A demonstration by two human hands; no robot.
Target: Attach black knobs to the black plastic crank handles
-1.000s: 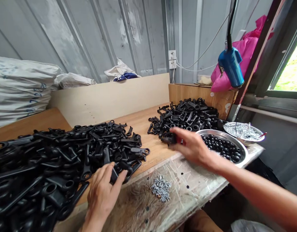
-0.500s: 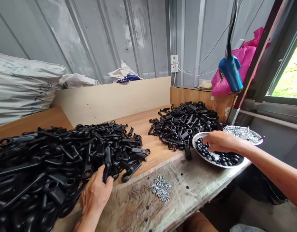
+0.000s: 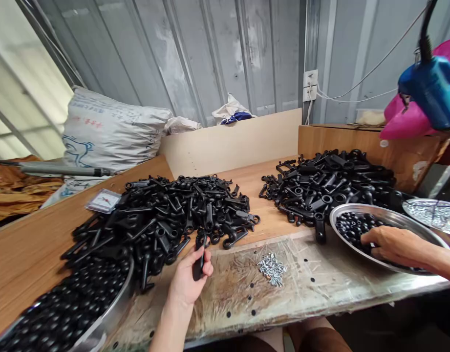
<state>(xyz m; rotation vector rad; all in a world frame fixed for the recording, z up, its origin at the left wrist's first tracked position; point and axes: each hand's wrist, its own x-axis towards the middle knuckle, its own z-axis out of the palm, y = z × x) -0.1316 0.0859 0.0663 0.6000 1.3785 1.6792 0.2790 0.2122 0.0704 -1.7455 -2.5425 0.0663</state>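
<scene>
Part (image 3: 198, 267), black: in left hand's (image 3: 188, 281) grip | right hand (image 3: 396, 244) inside bowl rim (image 3: 406, 222) (grip unclear), well apart

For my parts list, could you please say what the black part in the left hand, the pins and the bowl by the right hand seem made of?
Black lever-like part: probably satin moulded plastic, from its soft sheen; coated metal is possible. Pins: likely bright metal, from their silvery glints. Bowl: apparently polished metal, perhaps stainless steel, given its shiny wall.
</scene>
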